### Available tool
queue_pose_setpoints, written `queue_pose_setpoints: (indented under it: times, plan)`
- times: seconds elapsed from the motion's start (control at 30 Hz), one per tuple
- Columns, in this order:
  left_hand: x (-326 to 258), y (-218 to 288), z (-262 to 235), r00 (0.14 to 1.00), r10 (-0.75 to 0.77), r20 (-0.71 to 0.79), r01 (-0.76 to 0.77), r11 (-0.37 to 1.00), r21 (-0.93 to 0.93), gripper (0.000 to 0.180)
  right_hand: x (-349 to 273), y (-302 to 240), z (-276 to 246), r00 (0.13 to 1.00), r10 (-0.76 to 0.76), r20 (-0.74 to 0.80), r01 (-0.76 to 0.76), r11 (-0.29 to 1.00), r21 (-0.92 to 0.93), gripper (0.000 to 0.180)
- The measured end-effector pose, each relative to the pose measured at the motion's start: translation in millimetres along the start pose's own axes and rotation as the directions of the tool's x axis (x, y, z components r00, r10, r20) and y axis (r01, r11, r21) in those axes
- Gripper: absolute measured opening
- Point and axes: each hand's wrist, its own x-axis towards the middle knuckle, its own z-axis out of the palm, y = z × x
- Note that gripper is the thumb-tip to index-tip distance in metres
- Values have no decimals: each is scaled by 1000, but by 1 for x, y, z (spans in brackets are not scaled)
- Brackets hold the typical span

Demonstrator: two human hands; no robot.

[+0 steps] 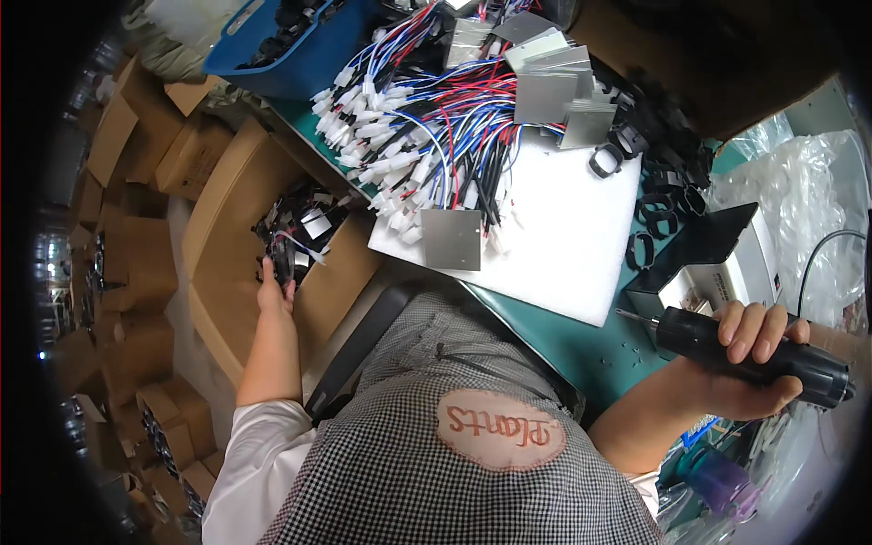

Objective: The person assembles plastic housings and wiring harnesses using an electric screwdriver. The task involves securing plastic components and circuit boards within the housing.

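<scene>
Down in an open cardboard box at my left, my left hand has its thumb and fingers closed on a dark wired part. Several similar black parts with wires and white labels lie around it there. At the right, my right hand wraps around a black electric screwdriver, its bit pointing left over the bench. A heap of wire harnesses in blue, red, white and black, with white connectors, covers much of a white foam sheet. One square metal plate lies at the sheet's near edge.
More metal plates are piled at the back. Black ring-shaped parts line the foam's right side on the green bench. A black and silver box-shaped device stands before clear plastic bags. A blue bin sits far left.
</scene>
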Motion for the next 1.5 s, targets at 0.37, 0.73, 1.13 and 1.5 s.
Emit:
queue_pose_setpoints:
  times: [0.37, 0.73, 1.13, 1.5]
  plan:
    - [-160, 114, 134, 614, 695, 374, -692, 702, -169, 26, -20, 21, -9, 996, 12, -93, -19, 996, -83, 50]
    - [-428, 168, 303, -617, 502, 606, -755, -161, -636, 20, -24, 23, -20, 993, 81, -86, -86, 994, -65, 51]
    - [-541, 116, 555, -85, 185, 979, -859, 485, -166, 59, -19, 6, -31, 883, 469, 22, -464, 879, -109, 26]
    - [-512, 94, 689, -23, 90, 996, -525, 846, -89, 41, -18, 6, -47, 920, 377, 105, -368, 925, -97, 52]
